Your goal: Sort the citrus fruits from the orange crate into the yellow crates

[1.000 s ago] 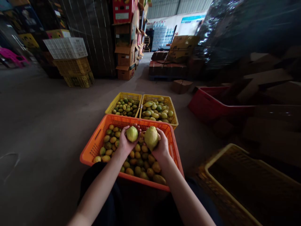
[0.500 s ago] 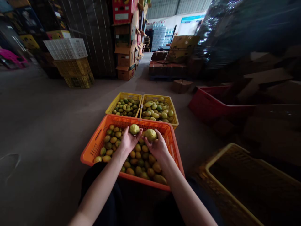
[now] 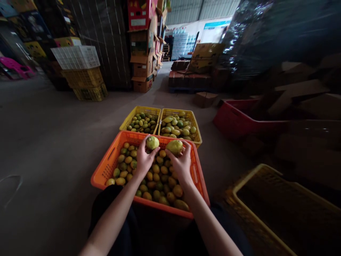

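Rounder fruit [image 3: 152, 142], yellow-green, is in the left hand [image 3: 144, 158] in the head view, raised over the far part of the orange crate [image 3: 99, 174]. That hand is clamped on it, fingers along the left side and thumb at the lower right. Just beside it, a longer fruit [image 3: 175, 147] of similar colour lies on its side in the right hand [image 3: 182, 163], which is likewise closed on its load, thumb at the left and fingers at the right. The two held fruits are near each other but apart.

Below both hands, the orange crate carries many smaller fruits [image 3: 156, 176], mixed yellow, orange and green. Just beyond its far rim stand two yellow crates, a left one [image 3: 126, 121] and a right one [image 3: 197, 133], side by side on the floor [image 3: 66, 135], each with fruit in it. Another yellow crate, the near one [image 3: 261, 221], stands at the lower right, its inside dark. Farther off are a red crate [image 3: 231, 117] on the right and a white crate [image 3: 76, 57] stacked on yellow ones on the left.
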Available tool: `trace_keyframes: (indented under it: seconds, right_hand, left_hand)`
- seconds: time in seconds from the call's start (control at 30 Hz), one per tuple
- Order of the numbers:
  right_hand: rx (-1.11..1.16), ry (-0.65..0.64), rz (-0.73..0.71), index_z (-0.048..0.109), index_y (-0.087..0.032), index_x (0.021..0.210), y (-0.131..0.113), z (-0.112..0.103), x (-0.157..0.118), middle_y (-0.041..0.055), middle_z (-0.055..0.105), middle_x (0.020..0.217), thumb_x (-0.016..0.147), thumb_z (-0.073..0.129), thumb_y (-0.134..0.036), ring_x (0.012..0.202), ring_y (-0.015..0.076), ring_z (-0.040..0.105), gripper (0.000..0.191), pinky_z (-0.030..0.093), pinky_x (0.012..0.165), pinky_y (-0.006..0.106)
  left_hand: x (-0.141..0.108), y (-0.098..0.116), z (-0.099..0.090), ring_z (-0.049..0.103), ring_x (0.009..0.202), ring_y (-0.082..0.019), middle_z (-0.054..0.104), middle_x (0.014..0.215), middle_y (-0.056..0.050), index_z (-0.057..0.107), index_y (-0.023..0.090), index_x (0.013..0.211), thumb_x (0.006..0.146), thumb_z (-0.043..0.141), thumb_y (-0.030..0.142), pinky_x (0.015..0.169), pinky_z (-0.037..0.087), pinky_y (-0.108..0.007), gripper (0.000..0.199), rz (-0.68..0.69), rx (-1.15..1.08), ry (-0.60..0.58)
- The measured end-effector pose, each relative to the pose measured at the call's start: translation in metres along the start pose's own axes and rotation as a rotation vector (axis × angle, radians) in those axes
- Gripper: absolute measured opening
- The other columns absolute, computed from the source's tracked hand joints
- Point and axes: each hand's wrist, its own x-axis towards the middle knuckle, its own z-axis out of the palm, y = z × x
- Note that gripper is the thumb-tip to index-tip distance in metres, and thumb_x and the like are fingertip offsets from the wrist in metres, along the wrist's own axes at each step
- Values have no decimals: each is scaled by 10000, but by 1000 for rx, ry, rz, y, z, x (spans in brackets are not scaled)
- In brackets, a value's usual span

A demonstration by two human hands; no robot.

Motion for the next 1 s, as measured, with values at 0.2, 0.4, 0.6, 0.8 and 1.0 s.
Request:
trace_keyframes:
  seconds: [0.2, 0.4, 0.6, 0.8, 1.0]
  right_hand:
    - [16, 13, -48, 530, -266, 1082, -3, 3, -5, 1, 627, 981, 573, 747, -165, 818, 158, 596, 563, 490, 733, 268]
    - [-31, 37, -53, 517, -255, 1048, 0, 3, -4, 11, 614, 1026, 564, 756, -163, 924, 171, 594, 548, 486, 806, 282]
    - [34, 42, -38, 566, -232, 992, -2, 3, -6, 9, 641, 972, 517, 780, -150, 870, 171, 607, 528, 497, 777, 283]
    - [84, 36, -11, 595, -232, 952, -5, 3, -7, -3, 658, 931, 487, 771, -88, 841, 165, 609, 517, 503, 742, 273]
    - [281, -182, 324, 652, -196, 887, -19, -3, -4, -11, 686, 827, 546, 769, -149, 719, 129, 623, 363, 493, 610, 210]
  left_hand:
    - [-6, 11, 2, 470, 1255, -214, 637, 1177, -58, 683, 212, 1001, 610, 765, 72, 1011, 393, -243, 423, -24, -176, 0]
    - [-6, 12, 5, 480, 1247, -219, 640, 1174, -66, 693, 201, 973, 622, 728, 22, 1026, 381, -264, 396, -68, -210, 6]
    - [-6, 11, 4, 516, 1199, -216, 629, 1190, -68, 681, 192, 1032, 559, 760, -9, 1029, 365, -249, 520, -10, -134, -9]
    - [-10, 15, 7, 572, 1107, -200, 653, 1080, -69, 641, 193, 998, 602, 749, 30, 940, 433, -254, 441, -115, -277, 48]
    - [-13, 24, 4, 619, 902, -153, 649, 983, -6, 630, 205, 958, 515, 786, -5, 845, 459, -233, 515, -158, -285, -14]
